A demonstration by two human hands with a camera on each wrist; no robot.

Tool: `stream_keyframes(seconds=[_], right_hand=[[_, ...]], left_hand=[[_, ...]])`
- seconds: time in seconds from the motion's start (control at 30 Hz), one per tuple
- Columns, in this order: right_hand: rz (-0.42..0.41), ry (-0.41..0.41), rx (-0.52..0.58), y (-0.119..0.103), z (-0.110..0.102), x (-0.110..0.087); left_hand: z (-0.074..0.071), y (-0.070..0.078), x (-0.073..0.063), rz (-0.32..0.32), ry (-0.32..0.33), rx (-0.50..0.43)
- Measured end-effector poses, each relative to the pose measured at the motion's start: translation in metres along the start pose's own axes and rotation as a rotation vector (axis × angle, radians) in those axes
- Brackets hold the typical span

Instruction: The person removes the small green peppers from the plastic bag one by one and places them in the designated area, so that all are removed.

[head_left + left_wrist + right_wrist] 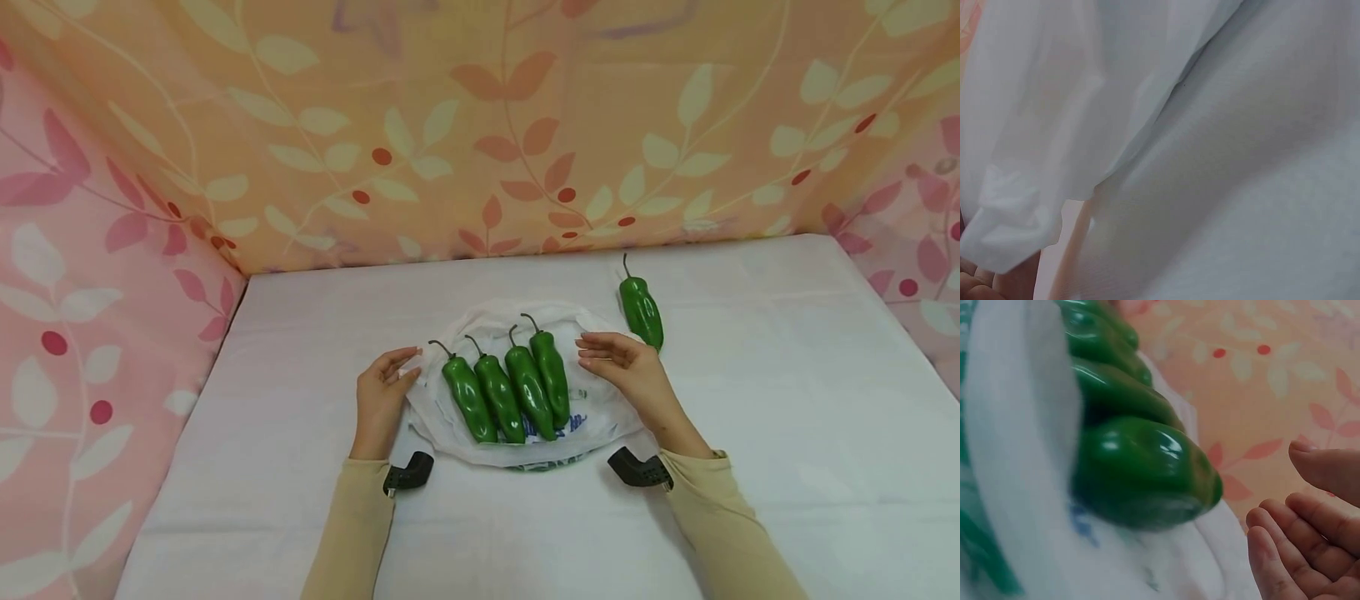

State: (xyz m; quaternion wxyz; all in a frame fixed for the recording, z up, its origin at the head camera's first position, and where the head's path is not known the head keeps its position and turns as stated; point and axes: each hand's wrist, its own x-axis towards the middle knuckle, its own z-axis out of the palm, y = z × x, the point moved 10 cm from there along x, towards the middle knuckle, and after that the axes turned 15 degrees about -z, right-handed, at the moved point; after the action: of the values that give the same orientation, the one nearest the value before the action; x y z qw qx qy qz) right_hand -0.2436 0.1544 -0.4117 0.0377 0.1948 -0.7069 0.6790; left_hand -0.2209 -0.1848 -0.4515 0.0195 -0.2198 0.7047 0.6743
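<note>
Four long green peppers (498, 398) lie side by side on a crumpled white plastic bag (592, 425), stems pointing away. In the right wrist view the blunt ends of these peppers (1147, 472) show beside a raised fold of the bag (1016, 425). At the bag's left edge, my left hand (382, 400) holds the plastic between thumb and fingers; the bag (1085, 94) hides most of that hand in the left wrist view. My right hand (626, 367) hovers over the bag's right side, fingers relaxed and thumb apart, holding nothing.
Another green pepper (641, 310) lies alone on the white tablecloth (787, 400), just beyond my right hand. Flowered cloth (510, 150) rises behind the table and on both sides. Black wrist devices (636, 467) sit at both cuffs.
</note>
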Motion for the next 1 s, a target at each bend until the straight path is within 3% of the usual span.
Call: stream_keyframes(seconds=[0.43, 1.0], right_hand=[[0.062, -0.053, -0.019, 0.013, 0.025, -0.006], [0.103, -0.051, -0.308, 0.023, 0.024, -0.010]], left_hand=[[0.001, 0.001, -0.001, 0.005, -0.003, -0.002], [0.000, 0.000, 0.000, -0.005, -0.004, 0.007]])
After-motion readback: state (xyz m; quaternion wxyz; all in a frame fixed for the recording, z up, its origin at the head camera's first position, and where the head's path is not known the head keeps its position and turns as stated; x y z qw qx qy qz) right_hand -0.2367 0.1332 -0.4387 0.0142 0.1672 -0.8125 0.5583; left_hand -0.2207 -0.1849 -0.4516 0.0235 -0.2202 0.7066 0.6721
